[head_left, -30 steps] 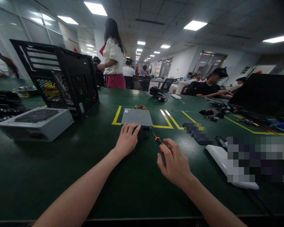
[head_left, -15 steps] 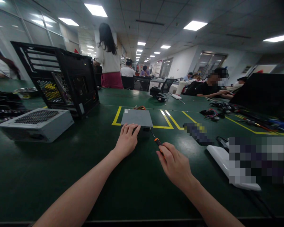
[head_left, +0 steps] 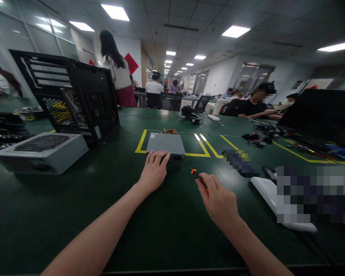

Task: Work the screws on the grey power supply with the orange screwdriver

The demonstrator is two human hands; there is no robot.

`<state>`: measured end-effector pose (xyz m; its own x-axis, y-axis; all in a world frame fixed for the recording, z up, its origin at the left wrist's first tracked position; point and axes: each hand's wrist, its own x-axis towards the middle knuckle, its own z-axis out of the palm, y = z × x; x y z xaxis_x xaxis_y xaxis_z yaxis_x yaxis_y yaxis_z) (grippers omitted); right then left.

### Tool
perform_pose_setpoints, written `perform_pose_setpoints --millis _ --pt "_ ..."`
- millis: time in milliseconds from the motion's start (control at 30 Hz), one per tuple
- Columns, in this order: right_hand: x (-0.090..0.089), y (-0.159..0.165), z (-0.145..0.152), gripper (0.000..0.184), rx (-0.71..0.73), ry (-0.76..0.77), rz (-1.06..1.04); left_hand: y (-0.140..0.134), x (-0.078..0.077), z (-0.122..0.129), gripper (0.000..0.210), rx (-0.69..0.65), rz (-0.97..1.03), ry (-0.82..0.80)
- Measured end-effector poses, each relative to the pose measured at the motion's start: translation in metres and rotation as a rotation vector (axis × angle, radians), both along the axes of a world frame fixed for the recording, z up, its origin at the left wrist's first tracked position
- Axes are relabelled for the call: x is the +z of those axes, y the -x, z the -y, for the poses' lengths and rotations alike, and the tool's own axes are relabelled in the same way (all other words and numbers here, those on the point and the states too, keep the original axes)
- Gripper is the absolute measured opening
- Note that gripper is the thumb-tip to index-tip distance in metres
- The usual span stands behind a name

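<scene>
Screwdriver [head_left: 193, 172] at metal box [head_left: 166, 142]

Box lies flat mid-table, between near and far edges of green table [head_left: 161, 234], over yellow tape [head_left: 140, 142]; wires [head_left: 170, 131] at its far side. Left hand [head_left: 154, 170]: fingers over box's near edge, thumb hidden, can't tell if gripping. Right hand [head_left: 220, 199]: closed around screwdriver handle, tip at box's near right corner, contact unclear. Toward table's left edge: bigger box [head_left: 43, 153], black computer case [head_left: 99, 103] behind it.
</scene>
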<state>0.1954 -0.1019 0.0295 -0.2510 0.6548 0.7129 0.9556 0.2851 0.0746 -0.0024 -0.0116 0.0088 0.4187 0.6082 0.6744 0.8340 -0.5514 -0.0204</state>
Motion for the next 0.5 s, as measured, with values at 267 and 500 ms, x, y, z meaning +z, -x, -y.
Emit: perform_pose_setpoints --millis 267,500 --pt "0.008 -0.006 -0.001 0.017 -0.058 0.467 -0.501 0.001 0.001 0.001 0.047 0.002 -0.016 0.02" --pt "0.01 -0.018 -0.005 0.021 0.027 0.721 -0.796 -0.001 0.0 0.0 0.048 -0.003 -0.001 0.015"
